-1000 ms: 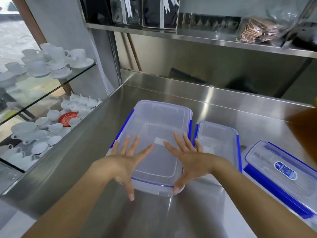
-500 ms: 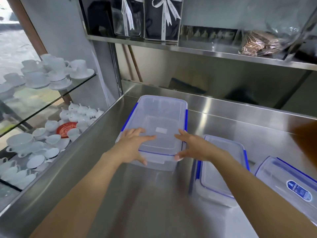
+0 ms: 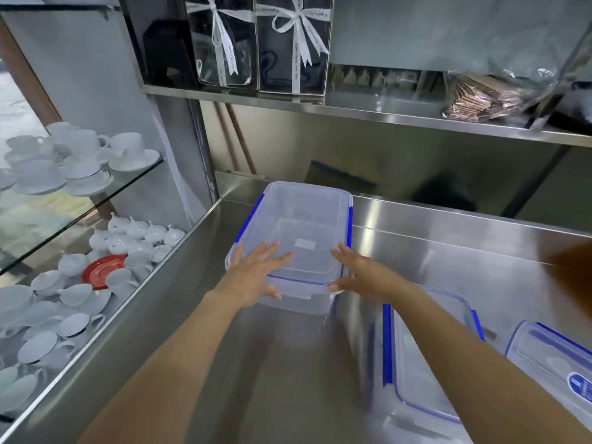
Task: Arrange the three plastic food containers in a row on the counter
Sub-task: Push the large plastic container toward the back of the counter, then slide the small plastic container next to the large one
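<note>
Your left hand [image 3: 253, 277] and right hand [image 3: 365, 277] rest flat, clasping nothing, on the large container [image 3: 304, 232] you've pushed to the counter's [image 3: 448, 261] back; 2 containers [image 3: 426, 363] [image 3: 551, 363] now lag right-rearward.

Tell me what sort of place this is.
Probably a café or shop's back counter: a stainless steel counter, a glass cabinet of white cups and saucers, and ribbon-tied gift boxes on the steel shelf.
</note>
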